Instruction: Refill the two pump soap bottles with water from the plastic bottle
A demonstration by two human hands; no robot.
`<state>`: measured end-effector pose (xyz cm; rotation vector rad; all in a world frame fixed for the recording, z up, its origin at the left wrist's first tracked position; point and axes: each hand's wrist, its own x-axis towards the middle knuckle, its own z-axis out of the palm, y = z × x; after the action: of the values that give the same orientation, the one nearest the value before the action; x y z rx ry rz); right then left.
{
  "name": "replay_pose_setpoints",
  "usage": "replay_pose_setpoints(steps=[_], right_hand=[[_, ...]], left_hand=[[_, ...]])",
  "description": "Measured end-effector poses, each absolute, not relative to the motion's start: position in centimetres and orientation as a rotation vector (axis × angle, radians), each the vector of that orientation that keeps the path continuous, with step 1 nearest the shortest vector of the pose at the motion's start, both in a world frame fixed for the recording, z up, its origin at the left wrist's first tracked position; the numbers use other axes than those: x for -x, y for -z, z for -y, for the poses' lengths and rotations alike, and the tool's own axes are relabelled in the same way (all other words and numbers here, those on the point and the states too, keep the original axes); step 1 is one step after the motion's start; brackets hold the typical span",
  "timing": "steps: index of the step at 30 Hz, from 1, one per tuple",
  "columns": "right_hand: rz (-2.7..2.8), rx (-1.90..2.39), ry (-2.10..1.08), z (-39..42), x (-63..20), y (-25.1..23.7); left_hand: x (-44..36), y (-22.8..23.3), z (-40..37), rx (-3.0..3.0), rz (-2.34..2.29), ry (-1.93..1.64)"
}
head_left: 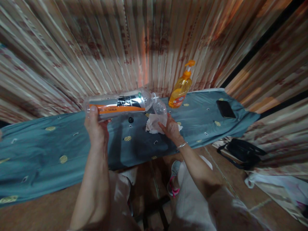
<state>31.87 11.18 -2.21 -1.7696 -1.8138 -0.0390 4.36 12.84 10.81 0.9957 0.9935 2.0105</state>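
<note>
Left hand [96,123]: raised, clamped on a sideways plastic bottle [117,103].
Right hand [171,127]: closed around a small glass [160,108] and white cloth [154,123].
Label: orange band, writing unreadable.

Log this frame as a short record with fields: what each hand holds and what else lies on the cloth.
left hand: grips a clear plastic bottle by its base, tipped sideways, neck towards the right
right hand: holds a small clear cup and a white tissue under the bottle's mouth
surface: blue-grey patterned cloth
on cloth: orange pump bottle, upright; black phone, flat; small black cap
floor: black bag
</note>
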Motion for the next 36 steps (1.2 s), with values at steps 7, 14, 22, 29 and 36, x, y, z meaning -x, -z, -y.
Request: replay_pose_setpoints(steps=[7,14,22,29,36], right_hand=[[1.801,1.79,0.034,-11.17,-31.76,2.16],[1.812,1.827,0.034,-11.18,-31.69,2.16],[1.801,1.77,0.055,-11.19,-31.77,2.36],[1.784,1.818,0.032,-11.32,-31.69,2.53],[1.781,1.764,0.054,-11.37,-31.79,2.73]], left_hand=[[-4.29,-10.83,-12.92,-0.986,-0.976,-2.014],[-4.39,-10.89,-12.95,-0.982,-0.95,-2.012],[-4.35,-10.8,-13.02,-0.991,-0.991,-2.013],[-4.57,-10.95,-12.78,-0.993,-0.998,-1.998],[-4.46,-10.83,-12.89,-0.961,-0.972,-2.004]])
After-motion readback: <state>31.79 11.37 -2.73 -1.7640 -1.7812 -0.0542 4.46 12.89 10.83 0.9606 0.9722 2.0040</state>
